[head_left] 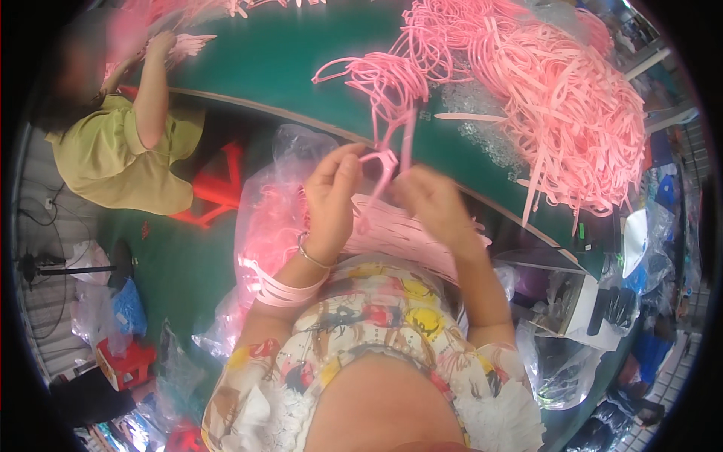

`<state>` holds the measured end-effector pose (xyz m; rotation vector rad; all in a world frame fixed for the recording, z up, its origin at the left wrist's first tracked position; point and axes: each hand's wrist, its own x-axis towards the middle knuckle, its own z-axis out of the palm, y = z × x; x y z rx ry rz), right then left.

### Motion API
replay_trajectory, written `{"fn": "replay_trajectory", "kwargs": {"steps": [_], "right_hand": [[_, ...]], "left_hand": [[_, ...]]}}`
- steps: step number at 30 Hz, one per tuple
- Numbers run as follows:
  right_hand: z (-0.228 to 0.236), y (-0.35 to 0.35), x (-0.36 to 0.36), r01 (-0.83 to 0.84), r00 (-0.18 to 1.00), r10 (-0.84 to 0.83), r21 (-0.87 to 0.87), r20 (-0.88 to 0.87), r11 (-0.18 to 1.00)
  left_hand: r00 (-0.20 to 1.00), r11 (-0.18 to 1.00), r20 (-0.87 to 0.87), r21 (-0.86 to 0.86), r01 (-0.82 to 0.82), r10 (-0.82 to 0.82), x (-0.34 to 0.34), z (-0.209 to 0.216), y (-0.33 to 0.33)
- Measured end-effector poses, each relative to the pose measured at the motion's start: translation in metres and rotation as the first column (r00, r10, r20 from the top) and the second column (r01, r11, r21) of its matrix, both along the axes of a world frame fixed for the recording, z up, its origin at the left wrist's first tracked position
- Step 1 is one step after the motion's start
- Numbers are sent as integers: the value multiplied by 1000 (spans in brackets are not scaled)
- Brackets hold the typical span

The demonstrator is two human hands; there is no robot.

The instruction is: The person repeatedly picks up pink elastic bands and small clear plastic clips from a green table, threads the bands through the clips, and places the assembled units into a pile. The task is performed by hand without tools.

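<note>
In the head view, the left hand (331, 188) is raised before the body, its thumb and finger pinching a pink strap (389, 160). This strap is between both hands, near the table's edge. The right hand (437, 200), blurred, is just beside it; whether it grips, I cannot tell. The green table (263, 68) bears a pink heap (580, 113); at left, another person (124, 158) is near a red stool (226, 184).
</note>
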<state>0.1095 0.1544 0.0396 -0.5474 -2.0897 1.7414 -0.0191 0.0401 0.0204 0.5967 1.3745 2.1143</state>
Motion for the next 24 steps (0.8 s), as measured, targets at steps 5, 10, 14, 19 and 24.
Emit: {"fn": "replay_trajectory", "kwargs": {"steps": [5, 10, 14, 19, 24], "right_hand": [[10, 87, 4, 157, 984, -161, 58, 73, 986], [-7, 141, -3, 214, 930, -302, 359, 209, 908], [-4, 123, 13, 332, 862, -507, 732, 20, 594], [-5, 20, 61, -5, 1000, 1, 284, 15, 959], [-45, -17, 83, 98, 991, -99, 13, 94, 995]], "left_hand": [[901, 957, 346, 214, 196, -262, 8, -7, 8], [763, 921, 525, 302, 248, -377, 25, -19, 18], [739, 934, 577, 280, 221, -348, 31, -24, 17], [733, 938, 599, 307, 159, -321, 37, -28, 22], [898, 964, 375, -39, 263, -229, 40, -27, 20]]}}
